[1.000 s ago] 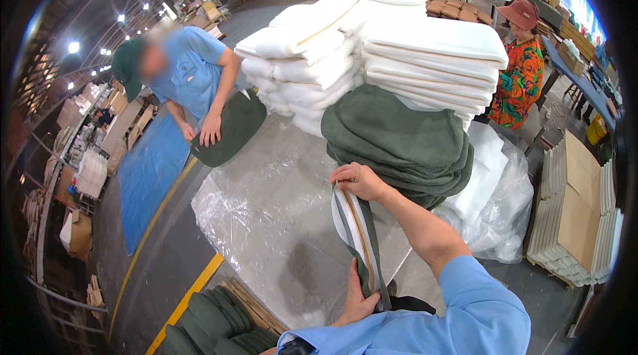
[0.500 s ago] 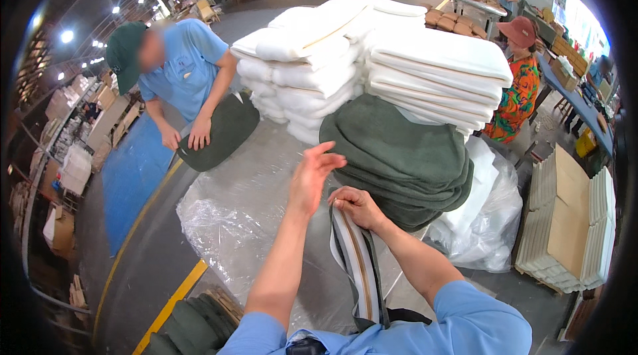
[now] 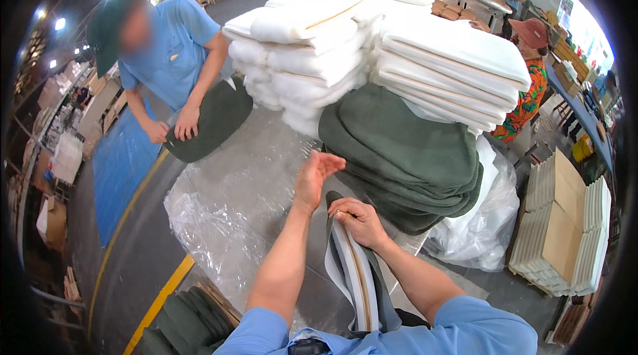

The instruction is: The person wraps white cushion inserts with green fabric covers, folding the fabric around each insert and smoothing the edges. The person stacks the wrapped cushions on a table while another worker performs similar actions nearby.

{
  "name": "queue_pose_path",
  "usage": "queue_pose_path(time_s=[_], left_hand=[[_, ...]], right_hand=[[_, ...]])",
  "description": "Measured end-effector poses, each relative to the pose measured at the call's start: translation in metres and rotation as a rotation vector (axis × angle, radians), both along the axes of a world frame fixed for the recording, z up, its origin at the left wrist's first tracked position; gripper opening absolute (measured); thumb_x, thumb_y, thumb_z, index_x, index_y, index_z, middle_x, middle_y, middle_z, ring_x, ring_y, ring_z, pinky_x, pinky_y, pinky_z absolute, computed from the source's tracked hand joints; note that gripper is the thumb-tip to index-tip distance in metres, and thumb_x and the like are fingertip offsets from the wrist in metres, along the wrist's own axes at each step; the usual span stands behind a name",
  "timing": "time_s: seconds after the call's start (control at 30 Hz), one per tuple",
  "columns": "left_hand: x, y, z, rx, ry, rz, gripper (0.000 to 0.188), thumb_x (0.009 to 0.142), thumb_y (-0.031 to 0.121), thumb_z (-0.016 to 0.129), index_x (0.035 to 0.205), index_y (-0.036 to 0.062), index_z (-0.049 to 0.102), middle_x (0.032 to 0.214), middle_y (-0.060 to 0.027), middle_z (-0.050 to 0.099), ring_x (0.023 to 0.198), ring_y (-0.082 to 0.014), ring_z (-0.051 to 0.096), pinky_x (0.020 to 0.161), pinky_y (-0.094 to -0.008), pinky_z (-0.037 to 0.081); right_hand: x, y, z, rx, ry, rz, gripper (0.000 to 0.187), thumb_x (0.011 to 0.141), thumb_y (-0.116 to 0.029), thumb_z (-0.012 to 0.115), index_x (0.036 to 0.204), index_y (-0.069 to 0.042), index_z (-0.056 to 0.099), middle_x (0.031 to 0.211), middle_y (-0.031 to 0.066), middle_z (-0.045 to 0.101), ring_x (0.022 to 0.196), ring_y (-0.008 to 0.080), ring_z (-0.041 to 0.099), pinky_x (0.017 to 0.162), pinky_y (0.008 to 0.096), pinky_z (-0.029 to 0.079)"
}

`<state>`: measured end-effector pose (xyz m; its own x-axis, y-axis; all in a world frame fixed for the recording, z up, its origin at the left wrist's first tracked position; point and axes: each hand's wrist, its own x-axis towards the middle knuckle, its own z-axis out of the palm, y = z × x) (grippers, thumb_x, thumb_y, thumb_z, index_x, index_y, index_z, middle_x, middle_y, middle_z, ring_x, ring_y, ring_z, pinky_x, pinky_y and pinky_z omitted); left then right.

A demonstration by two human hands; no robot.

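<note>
My right hand [image 3: 361, 221] pinches the top edge of a layered cushion pad [image 3: 362, 282], standing on edge close to my body. Dark green fabric shows on its outside, with white padding and a brown strip between. My left hand [image 3: 319, 179] is raised just left of the pad's top, fingers apart and holding nothing. Right beyond both hands lies a stack of dark green fabric pieces [image 3: 405, 145]. Plastic sheeting [image 3: 229, 182] covers the table under my arms. The pad's lower end is partly hidden at my body.
Tall piles of folded white padding [image 3: 452, 56] stand at the back of the table. At the left a co-worker [image 3: 174, 56] presses on a green cushion piece [image 3: 219, 122]. Stacked boards [image 3: 558, 222] stand at the right; more green pieces [image 3: 193, 322] lie low at the left.
My left hand has dropped slightly, its fingers still apart. My right hand keeps the pad's edge, and the pad's layers gape a little wider. The view has shifted slightly.
</note>
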<state>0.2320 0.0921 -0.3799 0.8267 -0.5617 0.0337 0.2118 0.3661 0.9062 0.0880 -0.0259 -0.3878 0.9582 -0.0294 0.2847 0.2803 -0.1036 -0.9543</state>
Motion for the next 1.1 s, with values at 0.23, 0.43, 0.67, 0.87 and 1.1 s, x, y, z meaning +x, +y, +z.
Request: queue_pose_path(time_s=[0.23, 0.43, 0.67, 0.87, 1.1], left_hand=[[-0.021, 0.015, -0.136, -0.139, 0.358, -0.144, 0.07, 0.109, 0.064, 0.04, 0.12, 0.002, 0.07, 0.119, -0.0168, 0.074, 0.111, -0.0251, 0.069, 0.103, -0.0419, 0.052], [-0.101, 0.008, -0.171, -0.157, 0.622, -0.162, 0.07, 0.107, 0.066, 0.044, 0.129, 0.0041, 0.067, 0.127, -0.0164, 0.072, 0.117, -0.0259, 0.068, 0.105, -0.0426, 0.052], [-0.207, 0.002, -0.154, -0.14, 0.89, -0.21, 0.068, 0.109, 0.064, 0.044, 0.134, 0.0047, 0.065, 0.131, -0.0151, 0.071, 0.12, -0.026, 0.067, 0.106, -0.0421, 0.052], [-0.267, 0.013, -0.121, -0.115, 0.96, -0.18, 0.067, 0.109, 0.062, 0.043, 0.138, 0.0052, 0.064, 0.135, -0.0139, 0.069, 0.122, -0.0262, 0.066, 0.107, -0.0418, 0.052], [-0.336, 0.046, -0.085, -0.068, 1.01, -0.069, 0.066, 0.11, 0.06, 0.043, 0.143, 0.0058, 0.062, 0.139, -0.0126, 0.067, 0.124, -0.0264, 0.065, 0.108, -0.0413, 0.052]], right_hand=[[-0.003, 0.01, 0.009, 0.011, -0.028, 0.016, 0.009, 0.098, -0.009, 0.07, 0.1, -0.001, 0.073, 0.107, 0.0073, 0.076, 0.1, 0.0215, 0.071, 0.092, 0.0342, 0.054], [-0.019, 0.016, 0.025, -0.029, -0.056, 0.0, 0.005, 0.095, -0.006, 0.071, 0.096, -0.002, 0.074, 0.105, 0.0075, 0.076, 0.097, 0.0222, 0.072, 0.089, 0.0347, 0.056], [-0.041, 0.006, 0.062, -0.041, -0.115, -0.006, 0.004, 0.094, -0.006, 0.073, 0.096, -0.002, 0.074, 0.104, 0.007, 0.077, 0.094, 0.0218, 0.073, 0.084, 0.034, 0.057], [-0.061, 0.001, 0.115, -0.035, -0.291, -0.019, 0.014, 0.098, -0.015, 0.072, 0.094, -0.001, 0.074, 0.102, 0.0102, 0.076, 0.091, 0.0207, 0.071, 0.081, 0.0325, 0.056], [-0.061, 0.003, 0.128, 0.026, -0.372, -0.069, 0.018, 0.1, -0.018, 0.071, 0.094, -0.001, 0.074, 0.104, 0.0104, 0.075, 0.09, 0.0185, 0.069, 0.082, 0.0312, 0.054]])
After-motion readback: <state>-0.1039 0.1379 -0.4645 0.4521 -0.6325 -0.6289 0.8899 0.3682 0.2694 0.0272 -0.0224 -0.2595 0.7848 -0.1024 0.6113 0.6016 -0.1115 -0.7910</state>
